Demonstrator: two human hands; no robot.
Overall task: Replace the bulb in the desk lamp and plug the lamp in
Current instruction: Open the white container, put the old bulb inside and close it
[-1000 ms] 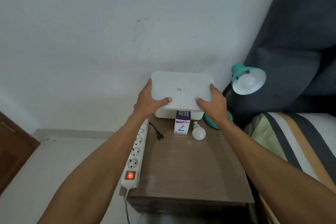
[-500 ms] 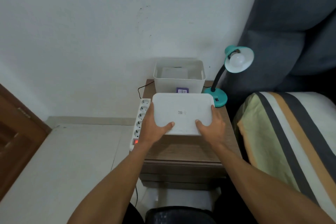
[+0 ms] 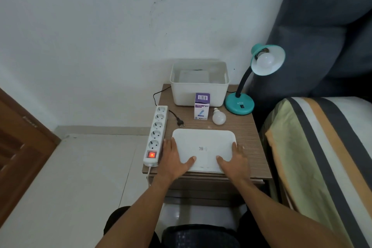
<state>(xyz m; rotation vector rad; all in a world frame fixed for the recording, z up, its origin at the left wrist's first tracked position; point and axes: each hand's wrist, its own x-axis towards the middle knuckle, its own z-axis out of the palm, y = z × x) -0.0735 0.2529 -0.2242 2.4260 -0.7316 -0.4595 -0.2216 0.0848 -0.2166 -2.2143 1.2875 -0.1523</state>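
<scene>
— Where is the loose white pear-shaped bulb (image 3: 219, 118) found?

— On the brown wood-grain tabletop (image 3: 249, 137), centre frame, cap pointed to the upper left — above the right hand (image 3: 234, 160), the nearer one.

— And the grip?

— The flat white plastic lid (image 3: 203, 150) is held at both edges, left hand (image 3: 173, 158) included — thumbs laid on top.

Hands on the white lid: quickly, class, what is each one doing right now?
Left hand: fingers and thumb hold the white lid's left edge.
Right hand: holds its right edge.
</scene>
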